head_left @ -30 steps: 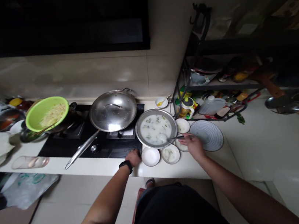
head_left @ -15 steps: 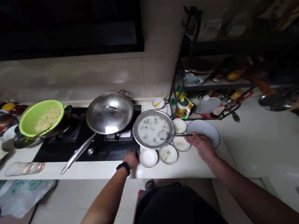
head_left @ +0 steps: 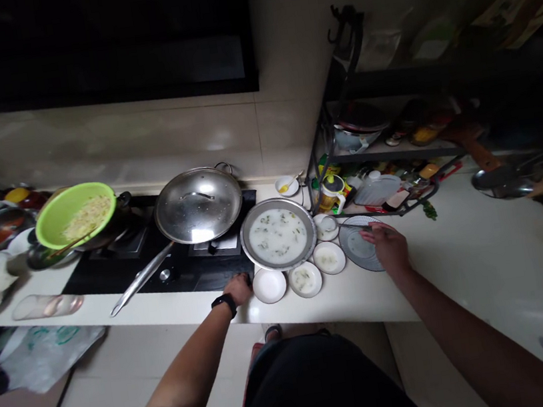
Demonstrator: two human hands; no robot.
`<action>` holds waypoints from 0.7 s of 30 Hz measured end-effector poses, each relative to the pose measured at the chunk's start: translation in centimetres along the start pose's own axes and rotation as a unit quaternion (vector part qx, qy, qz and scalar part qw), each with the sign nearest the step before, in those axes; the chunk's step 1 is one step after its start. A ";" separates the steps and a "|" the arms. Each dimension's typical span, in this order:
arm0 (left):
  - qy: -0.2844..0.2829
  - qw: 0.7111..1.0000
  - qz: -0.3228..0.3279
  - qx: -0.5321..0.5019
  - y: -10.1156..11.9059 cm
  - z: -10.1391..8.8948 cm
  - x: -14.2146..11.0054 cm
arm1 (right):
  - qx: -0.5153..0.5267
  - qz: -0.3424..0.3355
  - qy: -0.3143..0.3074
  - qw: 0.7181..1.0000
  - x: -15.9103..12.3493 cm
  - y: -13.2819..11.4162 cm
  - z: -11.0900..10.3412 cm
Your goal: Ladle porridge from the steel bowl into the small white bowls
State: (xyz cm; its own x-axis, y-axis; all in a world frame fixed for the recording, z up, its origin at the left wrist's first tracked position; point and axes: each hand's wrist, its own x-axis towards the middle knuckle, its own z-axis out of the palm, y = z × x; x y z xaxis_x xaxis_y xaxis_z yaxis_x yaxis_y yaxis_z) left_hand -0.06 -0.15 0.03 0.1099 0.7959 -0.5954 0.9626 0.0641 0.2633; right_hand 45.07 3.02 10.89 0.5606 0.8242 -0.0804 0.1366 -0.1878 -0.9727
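1. Pose, left: the left arm [head_left: 183, 364] is extended forward and inward. A black watch [head_left: 224, 304] is worn on the wrist. The left hand [head_left: 238, 289] is placed at the front edge of the hob [head_left: 211, 279], with the fingers bent downward. The hand is partly closed, and no held object is shown.
2. Pose, right: the right arm [head_left: 464, 331] is extended forward, and the right hand [head_left: 387, 248] is held palm-down above the plate [head_left: 357, 245], overlapping its right rim.
3. Hand state, right: the hand is closed on the handle of a spoon [head_left: 350, 225]. The handle is directed away from the fingers, and the spoon's head is set at a small bowl [head_left: 326, 227].
4. Item location: the plate lies directly beneath the right hand. The small bowl lies just beyond it, to the left of the fingers.
5. Adjacent items: a steel basin [head_left: 278, 234] of white liquid with green pieces stands between the hands. Three further bowls are set along its near side: the first bowl [head_left: 269, 285] and second bowl [head_left: 305, 279] are nearest the left hand, and the third bowl [head_left: 329, 257] touches the plate.
6. Surface: all bowls rest on the counter [head_left: 190, 312].
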 end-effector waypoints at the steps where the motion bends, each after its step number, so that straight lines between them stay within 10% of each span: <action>1: 0.001 1.000 0.000 0.001 -0.1 0.1 0.1 | -0.042 -0.025 -0.018 0.999 0.0 0.1 0.0; 10: 0.005 1.000 0.005 -0.007 -0.3 0.4 0.3 | -0.253 -0.327 -0.294 0.862 -4.7 -1.4 0.4; 15: 0.002 1.000 0.002 0.005 0.0 0.0 -0.1 | -0.184 -0.282 -0.277 0.900 -7.2 -1.0 4.1; 21: 0.004 1.000 0.000 0.000 0.2 -0.1 -0.4 | -0.043 -0.028 -0.190 0.981 -7.3 1.0 7.0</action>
State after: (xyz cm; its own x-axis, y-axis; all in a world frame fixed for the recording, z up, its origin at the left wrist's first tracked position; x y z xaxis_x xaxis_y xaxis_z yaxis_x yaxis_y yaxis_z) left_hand 0.08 -0.35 0.39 0.1081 0.8009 -0.5890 0.9623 0.0643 0.2641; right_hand 35.38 0.58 9.00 0.2084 0.9709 -0.1183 0.2353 -0.1672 -0.9574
